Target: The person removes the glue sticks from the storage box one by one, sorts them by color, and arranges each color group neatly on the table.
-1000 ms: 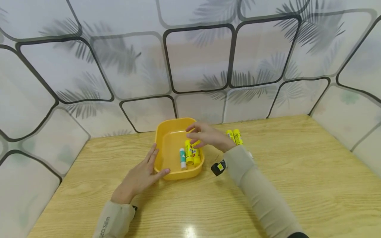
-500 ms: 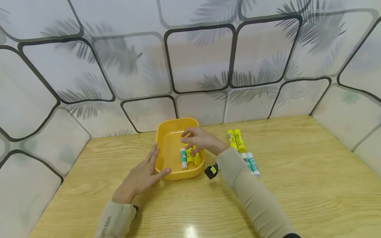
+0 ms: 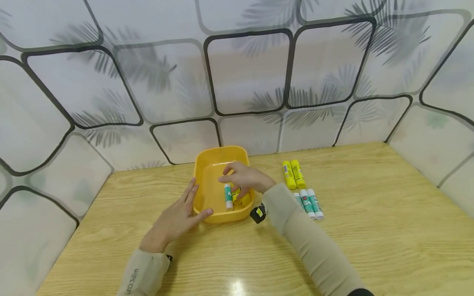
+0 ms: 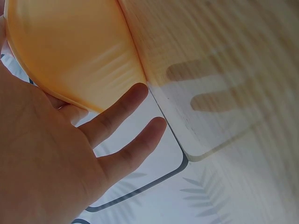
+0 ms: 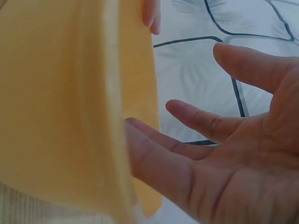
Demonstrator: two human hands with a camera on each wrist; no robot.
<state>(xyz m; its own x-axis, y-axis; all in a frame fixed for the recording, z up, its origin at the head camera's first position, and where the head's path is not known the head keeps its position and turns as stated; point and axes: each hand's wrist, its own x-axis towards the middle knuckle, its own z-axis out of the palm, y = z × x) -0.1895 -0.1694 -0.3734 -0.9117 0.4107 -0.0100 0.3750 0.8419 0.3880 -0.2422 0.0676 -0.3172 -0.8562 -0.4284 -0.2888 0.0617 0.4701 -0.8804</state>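
A yellow-orange plastic tray (image 3: 222,218) sits on the table, a teal-and-white glue stick (image 3: 228,197) lying inside it. Beside that stick lie yellow glue sticks (image 3: 237,197), partly hidden under my right hand (image 3: 247,179). This hand hovers over the tray's right side with loosely bent, spread fingers; in the right wrist view some fingers reach past the rim (image 5: 114,93) and no object shows in its grasp. My left hand (image 3: 173,224) rests at the tray's left front corner, thumb over the rim. In the left wrist view, two extended fingers (image 4: 133,151) stand off the tray wall.
To the right of the tray, two yellow glue sticks (image 3: 293,174) lie side by side on the wooden table (image 3: 370,213). Just in front of them are three teal-and-white glue sticks (image 3: 307,204). A patterned white sheet (image 3: 252,78) rises behind the table and at both sides.
My right hand has shifted left and slightly lower over the tray, covering more of the yellow sticks inside. The glue sticks on the table have come into fuller view. The left hand stays put.
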